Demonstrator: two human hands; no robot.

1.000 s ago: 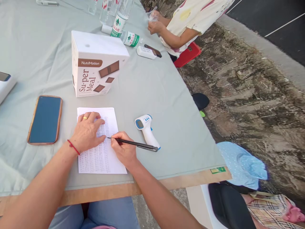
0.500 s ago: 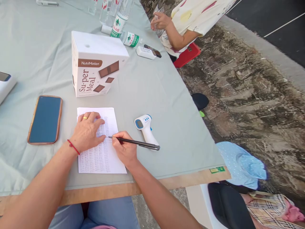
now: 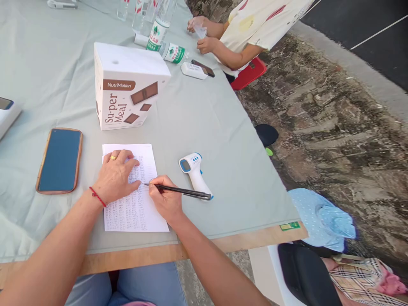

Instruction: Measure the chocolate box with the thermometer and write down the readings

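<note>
Under my hands lies a sheet of white paper [image 3: 137, 219] covered with rows of small handwriting, apparently with more sheets beneath it. My left hand [image 3: 118, 176] rests flat on its upper left part, fingers spread, with a ring and a red string bracelet. A black pen [image 3: 181, 191] is pinched in my right hand [image 3: 166, 199], its tip on the paper close to my left thumb. Just right of the pen lies a white and blue infrared thermometer [image 3: 194, 172]. A phone in a brown case [image 3: 60, 160] lies left of the paper, screen dark.
Behind the paper stands a white box [image 3: 132, 63]. Water bottles [image 3: 157, 34], a white device [image 3: 194, 70] and a dark phone [image 3: 204, 68] are farther back. Across the table's right edge sits another person [image 3: 236, 46] holding clear plastic. A blue dotted hat [image 3: 321, 219] is at lower right.
The other person's hands have moved left over the table edge, and both now show with the clear plastic. My hands keep nearly the same place; the pen has shifted very slightly.
</note>
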